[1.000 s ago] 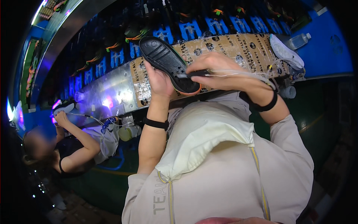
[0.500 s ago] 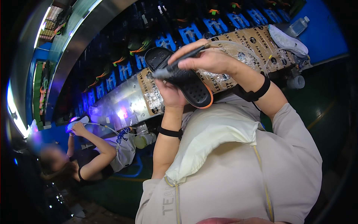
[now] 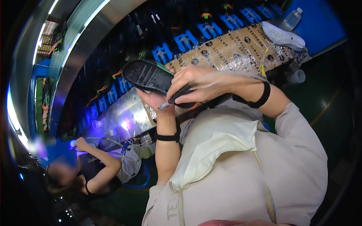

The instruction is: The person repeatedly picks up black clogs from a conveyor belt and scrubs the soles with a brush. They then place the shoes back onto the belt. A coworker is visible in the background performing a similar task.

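Note:
A black shoe sole point(image 3: 145, 77) with a strip of green along its far edge rests tilted in my left hand point(image 3: 154, 101). The left fingers curl under and around it, partly out of sight behind the sole. My right hand point(image 3: 196, 84) grips a dark-handled brush point(image 3: 181, 94) across the near end of the sole. The brush's pale grey tip point(image 3: 164, 106) points down and left, close to my left wrist. A thin clear hose runs back from the right hand over the forearm. My right hand and the brush hide the sole's near end.
Brown printed cardboard under clear film point(image 3: 226, 51) covers the bench ahead. A white shoe point(image 3: 283, 37), a clear bottle point(image 3: 292, 19) and a clear cup point(image 3: 297, 77) are at right. Blue holders point(image 3: 184, 40) line the far side. A co-worker's arm point(image 3: 103, 156) shows at left.
The sole has moved left and turned, so its perforated end is now mostly covered. The brush tip has swung from the sole's far part down toward my left wrist.

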`<state>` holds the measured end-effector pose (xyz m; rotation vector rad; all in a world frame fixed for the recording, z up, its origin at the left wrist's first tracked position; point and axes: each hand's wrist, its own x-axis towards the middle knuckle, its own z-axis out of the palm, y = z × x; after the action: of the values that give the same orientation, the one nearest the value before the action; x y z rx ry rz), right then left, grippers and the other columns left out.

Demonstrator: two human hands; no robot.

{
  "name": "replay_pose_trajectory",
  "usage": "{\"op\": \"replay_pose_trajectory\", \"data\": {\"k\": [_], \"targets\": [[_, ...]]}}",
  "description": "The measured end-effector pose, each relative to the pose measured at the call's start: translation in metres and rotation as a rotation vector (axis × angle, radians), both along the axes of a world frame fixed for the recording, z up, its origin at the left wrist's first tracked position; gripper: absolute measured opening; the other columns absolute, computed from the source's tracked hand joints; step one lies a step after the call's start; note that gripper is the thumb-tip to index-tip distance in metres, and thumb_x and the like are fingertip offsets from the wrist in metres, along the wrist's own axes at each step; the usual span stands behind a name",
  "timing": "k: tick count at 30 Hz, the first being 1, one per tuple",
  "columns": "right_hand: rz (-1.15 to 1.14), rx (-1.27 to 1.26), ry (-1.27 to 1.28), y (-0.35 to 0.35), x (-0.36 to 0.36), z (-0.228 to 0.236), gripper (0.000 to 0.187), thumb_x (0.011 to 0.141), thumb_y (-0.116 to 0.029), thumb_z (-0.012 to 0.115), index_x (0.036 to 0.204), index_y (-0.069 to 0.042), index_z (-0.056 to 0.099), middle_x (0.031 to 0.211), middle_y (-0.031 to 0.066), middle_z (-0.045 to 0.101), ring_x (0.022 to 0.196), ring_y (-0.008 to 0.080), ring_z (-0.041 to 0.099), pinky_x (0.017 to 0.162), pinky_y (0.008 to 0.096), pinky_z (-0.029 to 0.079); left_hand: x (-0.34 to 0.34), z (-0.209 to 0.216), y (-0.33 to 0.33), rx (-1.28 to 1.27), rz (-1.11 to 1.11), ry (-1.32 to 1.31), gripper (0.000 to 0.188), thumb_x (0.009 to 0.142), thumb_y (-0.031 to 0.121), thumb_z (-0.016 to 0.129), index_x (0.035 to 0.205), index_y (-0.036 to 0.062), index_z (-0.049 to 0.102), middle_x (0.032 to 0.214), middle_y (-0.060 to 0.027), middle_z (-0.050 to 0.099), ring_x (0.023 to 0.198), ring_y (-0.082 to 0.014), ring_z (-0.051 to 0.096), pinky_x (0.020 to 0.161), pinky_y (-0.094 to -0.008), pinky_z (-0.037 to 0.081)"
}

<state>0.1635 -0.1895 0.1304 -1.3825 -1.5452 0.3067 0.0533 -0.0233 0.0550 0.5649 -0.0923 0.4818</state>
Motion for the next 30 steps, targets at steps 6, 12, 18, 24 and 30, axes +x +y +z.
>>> {"op": "replay_pose_trajectory", "data": {"k": [6,12,18,24,30], "targets": [[-0.104,0.090,-0.220,-0.001,-0.010,0.009,0.023,0.090,-0.012,0.078,0.111,-0.003,0.080,0.104,0.0158,0.078,0.092,0.0324,0.075,0.085,0.0393,0.059,0.006,0.030,0.017,-0.084,-0.016,0.019,0.089,0.098,0.077,0.040,0.140,0.0006,0.056,0.123,-0.0227,0.064,0.110,-0.0348,0.064,0.100,-0.0490,0.054],[0.008,-0.078,0.266,-0.008,-0.017,0.023,0.029,0.091,-0.014,0.081,0.120,-0.010,0.080,0.097,0.0112,0.075,0.093,0.0282,0.071,0.087,0.0399,0.054,0.008,0.049,0.034,-0.152,-0.047,-0.135,0.096,0.092,0.081,0.048,0.135,-0.0038,0.056,0.122,-0.0215,0.061,0.108,-0.0335,0.062,0.100,-0.0498,0.053],[0.310,-0.076,0.100,-0.015,0.000,0.039,0.024,0.092,-0.013,0.082,0.115,-0.007,0.082,0.103,0.0107,0.080,0.095,0.0204,0.076,0.082,0.0347,0.058,0.013,0.064,0.052,-0.039,-0.083,-0.192,0.106,0.090,0.088,0.047,0.138,-0.0056,0.055,0.126,-0.0250,0.063,0.109,-0.0360,0.062,0.101,-0.0521,0.052],[0.107,-0.074,-0.147,-0.018,0.002,0.045,0.023,0.093,-0.012,0.080,0.115,-0.007,0.081,0.106,0.0128,0.079,0.097,0.0284,0.076,0.086,0.0382,0.059,0.018,0.076,0.061,0.110,-0.249,-0.301,0.116,0.085,0.093,0.049,0.147,-0.0041,0.052,0.138,-0.0293,0.061,0.118,-0.0407,0.064,0.107,-0.0539,0.051],[-0.048,-0.104,-0.133,-0.017,0.005,0.057,0.023,0.092,-0.014,0.081,0.114,-0.006,0.081,0.108,0.0152,0.078,0.101,0.0340,0.074,0.088,0.0405,0.059,0.032,0.095,0.074,0.327,-0.380,-0.227,0.121,0.085,0.094,0.044,0.152,-0.0065,0.047,0.141,-0.0322,0.059,0.121,-0.0418,0.064,0.106,-0.0538,0.054]]}}
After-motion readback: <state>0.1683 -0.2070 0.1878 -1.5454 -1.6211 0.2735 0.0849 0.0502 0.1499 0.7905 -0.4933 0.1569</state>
